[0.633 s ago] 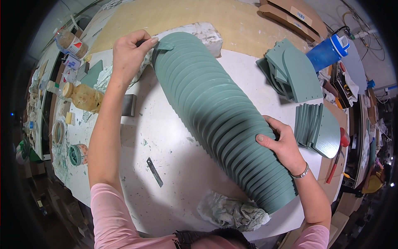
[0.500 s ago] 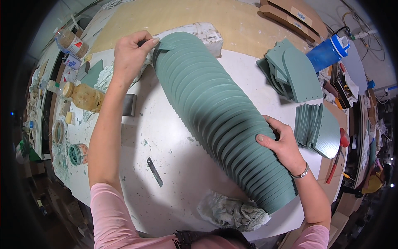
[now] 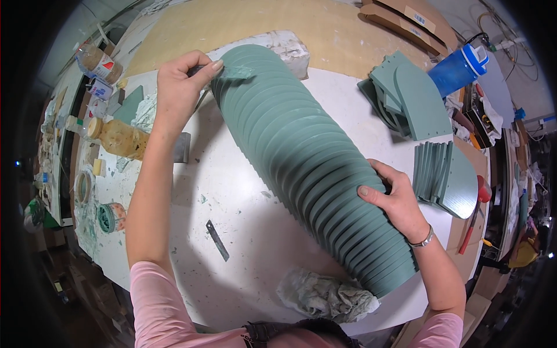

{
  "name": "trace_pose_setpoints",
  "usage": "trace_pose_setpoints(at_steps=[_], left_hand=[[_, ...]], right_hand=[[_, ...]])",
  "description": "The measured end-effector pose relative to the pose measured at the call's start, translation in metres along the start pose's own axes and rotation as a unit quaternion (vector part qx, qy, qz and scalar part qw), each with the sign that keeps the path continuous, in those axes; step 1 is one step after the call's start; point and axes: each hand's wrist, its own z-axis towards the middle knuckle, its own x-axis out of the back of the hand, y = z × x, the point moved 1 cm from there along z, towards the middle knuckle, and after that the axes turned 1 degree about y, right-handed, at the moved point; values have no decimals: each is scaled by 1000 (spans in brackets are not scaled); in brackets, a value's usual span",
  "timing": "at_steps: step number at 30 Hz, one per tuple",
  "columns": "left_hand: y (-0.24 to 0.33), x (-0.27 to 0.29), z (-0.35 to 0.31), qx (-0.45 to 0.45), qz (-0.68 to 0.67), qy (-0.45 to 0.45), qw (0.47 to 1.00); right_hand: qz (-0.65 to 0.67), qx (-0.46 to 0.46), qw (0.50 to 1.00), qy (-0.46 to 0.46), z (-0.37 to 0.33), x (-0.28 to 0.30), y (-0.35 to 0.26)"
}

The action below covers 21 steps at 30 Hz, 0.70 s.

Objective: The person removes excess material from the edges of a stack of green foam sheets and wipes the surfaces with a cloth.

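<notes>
A long green ribbed column (image 3: 301,145), built of many thin overlapping rounded layers, lies slantwise across the white table. Near its far left end, my left hand (image 3: 183,78) pinches a thin, flat scraper blade (image 3: 237,72) between thumb and fingers. The blade lies against the column's surface there. Lower down on the right side, my right hand (image 3: 397,200) grips the column, thumb on top and fingers over the far edge. A dark flat blade (image 3: 217,240) rests on the table left of the column. At the column's near end lies a crumpled, stained cloth (image 3: 328,294).
Right of the column stand loose green curved plates (image 3: 406,95) and a row of similar plates (image 3: 444,177), beside a blue bottle (image 3: 458,72) and a red-handled tool (image 3: 473,223). On the left are a yellowish bottle (image 3: 119,138), a jar of green paste (image 3: 110,217) and a metal block (image 3: 182,148).
My left hand has shifted slightly down, and the blade has slid further onto the column's surface, now catching the light. My right hand keeps its hold in nearly the same place.
</notes>
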Motion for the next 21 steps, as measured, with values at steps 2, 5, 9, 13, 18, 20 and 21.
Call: trace_pose_setpoints(at_steps=[2, 5, 9, 13, 18, 20, 21], left_hand=[[7, 1, -4, 17, 3, -3, 1000], [4, 4, -15, 40, 8, -5, 999], [-9, 14, -35, 55, 11, 53, 997], [-28, 23, -52, 60, -1, 98, 993], [-35, 26, -66, 56, -10, 91, 994], [-39, 21, -66, 47, -10, 91, 995], [-39, 17, -65, 47, -13, 93, 994]], right_hand=[[0, 2, 1000, 1, 0, 0, 1], [3, 5, 1000, 2, 0, -1, 2], [1, -2, 1000, 1, 0, -1, 0], [9, -12, 1000, 1, 0, -2, -1], [7, -6, 1000, 4, 0, -4, -1], [7, -11, 1000, 4, 0, -5, -2], [4, -8, 1000, 6, 0, -4, -3]])
